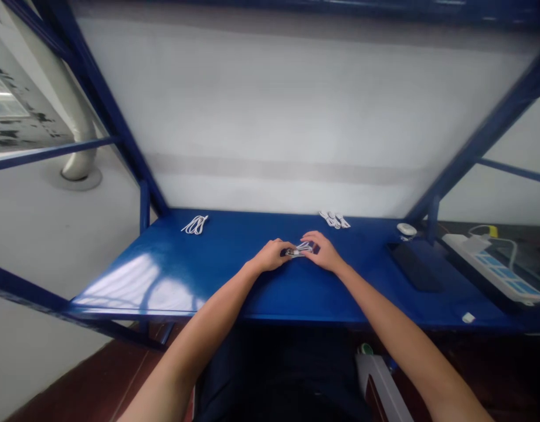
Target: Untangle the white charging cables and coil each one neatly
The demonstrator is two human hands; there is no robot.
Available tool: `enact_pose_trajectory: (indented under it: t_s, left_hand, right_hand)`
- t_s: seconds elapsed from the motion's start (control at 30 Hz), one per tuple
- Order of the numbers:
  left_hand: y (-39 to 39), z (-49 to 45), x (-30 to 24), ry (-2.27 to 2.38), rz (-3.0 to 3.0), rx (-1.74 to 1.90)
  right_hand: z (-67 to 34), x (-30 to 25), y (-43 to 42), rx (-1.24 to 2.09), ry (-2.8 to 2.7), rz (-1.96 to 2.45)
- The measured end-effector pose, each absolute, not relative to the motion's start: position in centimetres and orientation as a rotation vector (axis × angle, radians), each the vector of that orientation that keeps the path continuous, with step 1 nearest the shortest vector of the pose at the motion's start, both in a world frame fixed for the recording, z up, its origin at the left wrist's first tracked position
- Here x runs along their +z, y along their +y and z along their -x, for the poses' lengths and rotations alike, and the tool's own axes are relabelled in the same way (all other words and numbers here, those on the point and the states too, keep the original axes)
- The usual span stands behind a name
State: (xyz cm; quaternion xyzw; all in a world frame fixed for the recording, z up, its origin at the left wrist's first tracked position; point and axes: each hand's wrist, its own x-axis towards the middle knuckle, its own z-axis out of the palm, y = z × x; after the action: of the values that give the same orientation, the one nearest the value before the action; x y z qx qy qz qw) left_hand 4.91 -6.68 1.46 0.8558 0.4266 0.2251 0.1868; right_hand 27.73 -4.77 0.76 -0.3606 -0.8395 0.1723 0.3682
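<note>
Both hands meet over the middle of a blue table [234, 234], around a bundled white cable [303, 248]. My left hand [273, 255] grips the cable's left end between thumb and fingers. On the other side, my right hand [323, 252] has its fingers curled round the right end of the loops. The cable lies just at or above the tabletop; I cannot tell which. Toward the back left is a loosely looped white cable [194, 225]. Several white cable bundles [335, 220] lie side by side at the back, right of centre.
On the table's right are a dark phone [413, 267], a small white case [406, 229] and a white charger plug [468, 317]. A white power strip [493, 266] with plugged-in leads stands past the right edge. Blue frame bars [107, 111] rise at both sides before a white wall [287, 105].
</note>
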Motion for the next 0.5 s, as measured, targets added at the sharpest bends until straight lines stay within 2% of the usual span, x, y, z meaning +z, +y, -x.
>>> enact_pose_trajectory:
  t_s: [0.1,0.2,0.5]
  left_hand:
    - [-6.6,-4.8,1.3,1.164,-2.462,0.65]
    - [-6.5,-4.9,1.3,1.2,-2.516,0.678]
    - [-7.0,-5.3,1.8,1.53,-2.514,0.641]
  right_hand:
    - [-28.1,1.0,-4.6,0.357,-2.198,0.961]
    - [-28.0,0.9,-4.7,0.442,-2.309,0.964]
    - [-26.8,0.5,-5.4,0.378,-2.358,1.026]
